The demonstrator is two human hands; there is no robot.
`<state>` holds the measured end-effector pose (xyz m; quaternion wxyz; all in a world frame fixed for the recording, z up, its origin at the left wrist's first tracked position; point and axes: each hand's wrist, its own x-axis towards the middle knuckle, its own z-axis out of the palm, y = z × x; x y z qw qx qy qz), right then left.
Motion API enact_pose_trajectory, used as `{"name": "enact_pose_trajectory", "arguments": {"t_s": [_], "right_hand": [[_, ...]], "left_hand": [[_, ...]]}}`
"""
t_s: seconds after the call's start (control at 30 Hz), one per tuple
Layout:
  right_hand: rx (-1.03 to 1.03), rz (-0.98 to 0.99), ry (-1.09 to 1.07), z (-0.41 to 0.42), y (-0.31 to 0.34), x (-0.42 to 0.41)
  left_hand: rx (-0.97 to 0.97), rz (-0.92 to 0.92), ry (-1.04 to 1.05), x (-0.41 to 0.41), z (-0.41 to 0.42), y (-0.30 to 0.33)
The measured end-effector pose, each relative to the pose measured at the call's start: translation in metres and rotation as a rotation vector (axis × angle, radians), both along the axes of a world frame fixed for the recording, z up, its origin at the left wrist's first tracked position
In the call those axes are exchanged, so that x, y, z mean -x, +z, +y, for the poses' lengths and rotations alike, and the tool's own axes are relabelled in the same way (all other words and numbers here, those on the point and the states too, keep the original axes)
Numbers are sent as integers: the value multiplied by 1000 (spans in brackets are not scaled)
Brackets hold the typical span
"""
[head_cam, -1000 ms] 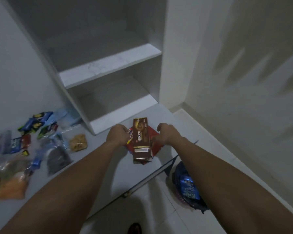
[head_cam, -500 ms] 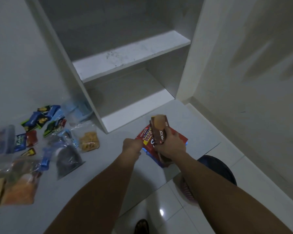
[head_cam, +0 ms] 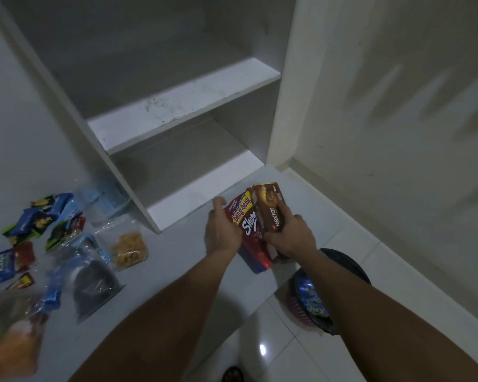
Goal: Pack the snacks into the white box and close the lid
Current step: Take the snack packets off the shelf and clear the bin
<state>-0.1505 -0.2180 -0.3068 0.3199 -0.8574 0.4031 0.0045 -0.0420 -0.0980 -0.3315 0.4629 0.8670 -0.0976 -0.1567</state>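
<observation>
Fingers of the right hand (head_cam: 290,235) wrap around the lower half of a brown Nextar box (head_cam: 269,209), the thumb crossing its printed face, so the hand is closed on the box. The box stands tilted, top end pointing away from the person, and lies against a red Beng-Beng pack (head_cam: 246,224) just to the left of those fingers. The left hand (head_cam: 222,232) grips the left edge of the red pack, fingers curled behind it and largely hidden; the thumb rises beside the pack's upper corner. Both packs are held together above the grey counter (head_cam: 177,271), the red pack's lower end reaching down toward the surface; whether it touches cannot be told.

Left of the left hand's fingers, well apart, lie loose snacks on the counter: a clear bag of yellow crackers (head_cam: 129,249), a dark bag (head_cam: 94,285), and blue and green packets (head_cam: 42,216). Beyond the fingertips stands a white shelf unit (head_cam: 182,103). Below the right forearm, on the tiled floor, sits a dark bin (head_cam: 351,268) holding a blue wrapper (head_cam: 312,299). No white box can be identified.
</observation>
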Motion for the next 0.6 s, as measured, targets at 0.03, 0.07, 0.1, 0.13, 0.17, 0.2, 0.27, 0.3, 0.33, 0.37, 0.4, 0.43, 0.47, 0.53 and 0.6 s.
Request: {"name": "enact_pose_trajectory", "arguments": {"t_s": [0.03,0.07,0.1,0.13,0.17,0.2,0.27,0.3,0.33,0.37,0.4,0.43,0.47,0.53,0.6], "right_hand": [[16,12,-10,-8,4,6],[23,21,-21,-16,9,12],[32,27,-37,-25,15,20],[44,27,-56,-34,20,28],[61,25,-76,-43,26,36],[79,19,-99,-53,31,45],[100,4,-138,-71,39,65],[100,-2,-154,-81,42,76],[101,-9,-169,-91,44,88],[104,-14,-184,-100,46,100],[110,-16,-196,-109,47,113],[117,-10,-208,-118,47,127],[123,0,-219,-127,46,141],[120,19,-248,-143,42,168],[99,39,-268,-156,35,195]], "left_hand": [[-10,-44,-55,4,-5,8],[-1,-78,-100,8,-11,17],[16,-102,-140,14,-17,27],[17,-134,-186,20,-24,37],[3,-180,-245,25,-31,45],[-16,-244,-312,31,-39,53],[-19,-338,-441,47,-56,68],[-17,-371,-495,57,-65,75],[-18,-402,-540,67,-75,79],[-18,-434,-577,77,-85,82],[-23,-463,-607,88,-95,82],[-35,-493,-640,98,-106,81],[-54,-513,-673,109,-117,78],[-87,-524,-731,133,-138,72],[-77,-552,-774,159,-156,62]]}}
